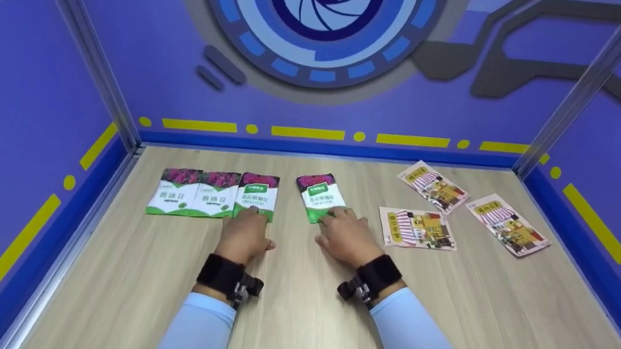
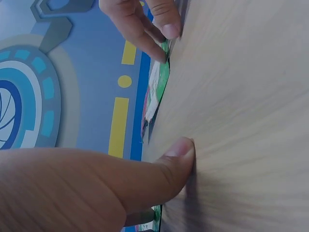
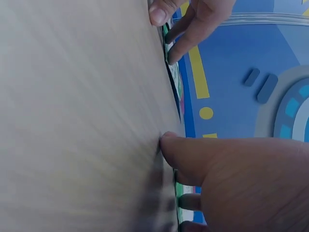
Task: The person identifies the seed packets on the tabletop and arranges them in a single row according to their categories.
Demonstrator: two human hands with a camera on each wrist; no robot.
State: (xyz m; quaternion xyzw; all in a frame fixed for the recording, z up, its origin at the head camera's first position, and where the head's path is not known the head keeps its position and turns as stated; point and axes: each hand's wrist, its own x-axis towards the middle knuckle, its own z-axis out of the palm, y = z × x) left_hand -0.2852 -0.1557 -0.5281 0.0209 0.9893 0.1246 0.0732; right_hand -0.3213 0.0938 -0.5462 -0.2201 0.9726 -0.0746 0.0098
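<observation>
Left hand (image 1: 243,235) on left packet (image 1: 257,190), right hand (image 1: 349,236) on right packet (image 1: 319,193); both unclenched, no pinch.
Left packet ends the row (image 1: 216,193); right packet apart, angled. Pink packets (image 1: 418,229): head view only.

the left hand (image 1: 245,235) hides part of the lower edge of the upright packet (image 1: 257,193) beneath its fingertips, and the right hand (image 1: 350,237) covers the lower right corner of the tilted packet (image 1: 320,194). the finest print on the pink-striped packets (image 1: 419,229) is too small to read. the head view's edges cut off the round emblem (image 1: 320,33) at the top and both blue sleeves (image 1: 419,344) at the bottom. in the right wrist view, the tabletop's grain (image 3: 82,116) is blurred.
</observation>
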